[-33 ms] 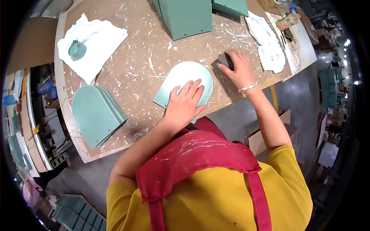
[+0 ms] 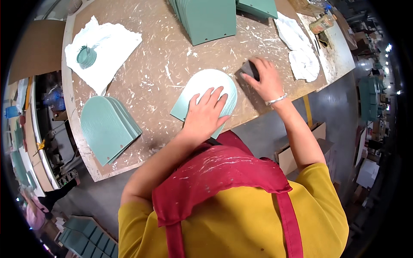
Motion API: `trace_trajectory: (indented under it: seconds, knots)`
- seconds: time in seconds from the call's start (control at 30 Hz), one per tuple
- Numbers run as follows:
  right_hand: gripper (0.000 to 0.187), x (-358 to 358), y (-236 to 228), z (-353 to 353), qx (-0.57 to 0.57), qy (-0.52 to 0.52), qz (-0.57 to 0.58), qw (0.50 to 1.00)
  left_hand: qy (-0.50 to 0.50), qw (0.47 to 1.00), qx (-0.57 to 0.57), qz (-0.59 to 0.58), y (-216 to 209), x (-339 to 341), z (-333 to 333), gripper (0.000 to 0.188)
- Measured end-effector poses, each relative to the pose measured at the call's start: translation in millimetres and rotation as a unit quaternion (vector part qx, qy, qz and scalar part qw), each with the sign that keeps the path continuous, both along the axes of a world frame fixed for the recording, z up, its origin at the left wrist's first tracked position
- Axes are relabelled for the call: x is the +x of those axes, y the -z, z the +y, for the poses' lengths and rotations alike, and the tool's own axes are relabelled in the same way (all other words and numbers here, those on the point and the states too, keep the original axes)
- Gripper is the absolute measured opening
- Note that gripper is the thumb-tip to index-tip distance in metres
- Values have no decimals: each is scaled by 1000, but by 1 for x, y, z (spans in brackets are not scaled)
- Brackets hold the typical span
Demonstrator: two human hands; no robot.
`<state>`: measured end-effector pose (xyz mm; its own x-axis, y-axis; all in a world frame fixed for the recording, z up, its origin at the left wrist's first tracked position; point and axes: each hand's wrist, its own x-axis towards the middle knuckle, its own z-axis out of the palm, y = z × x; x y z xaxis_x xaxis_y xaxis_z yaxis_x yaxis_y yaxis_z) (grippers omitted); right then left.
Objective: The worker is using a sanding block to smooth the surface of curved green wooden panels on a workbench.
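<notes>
A light-green panel point(image 2: 210, 78) with one rounded end lies on the worktable in front of me, its surface shining in the light. My left hand point(image 2: 205, 109) rests flat on it with the fingers spread. To the right of the panel, my right hand point(image 2: 266, 77) grips a small dark grey block point(image 2: 248, 69), which looks like a sanding block. The block is just above or on the tabletop; I cannot tell which. Several matching green panels point(image 2: 106, 127) lie in a fanned stack at the left.
A larger stack of green panels point(image 2: 213, 19) stands at the far side of the worktable point(image 2: 159, 56). White cloth or paper point(image 2: 114, 41) at the left carries green rings point(image 2: 86, 56). Crumpled white cloth point(image 2: 303, 64) and a bottle point(image 2: 322, 24) are at the right.
My right hand and the dark grey block have shifted very slightly to the left and nearer to me. My left hand stays on the panel.
</notes>
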<state>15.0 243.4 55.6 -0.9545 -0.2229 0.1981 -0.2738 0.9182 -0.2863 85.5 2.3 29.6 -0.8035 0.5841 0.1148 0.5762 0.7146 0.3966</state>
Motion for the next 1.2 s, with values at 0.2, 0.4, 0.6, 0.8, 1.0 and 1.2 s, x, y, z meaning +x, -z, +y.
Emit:
trace_trajectory:
  seconds: [0.2, 0.4, 0.6, 0.8, 1.0, 1.2]
  knots:
    - [59, 19, 5, 16, 31, -31, -59, 997, -93, 995, -47, 12, 8, -57, 10, 63]
    - [58, -24, 8, 41, -152, -99, -96, 979, -173, 982, -71, 11, 11, -32, 37, 66]
    - [53, -67, -48, -52, -61, -461, -50, 884, -228, 971, -69, -35, 5, -1, 90, 63]
    - [46, -15, -11, -146, 47, -805, -71, 587, -371, 928, -33, 14, 67, 18, 120, 55]
    - [34, -79, -29, -196, 62, -712, 88, 694, -320, 944, -45, 65, 13, 17, 100, 53]
    - [37, -47, -23, -171, 109, -776, -40, 620, -338, 941, 18, -7, 30, 19, 108, 50]
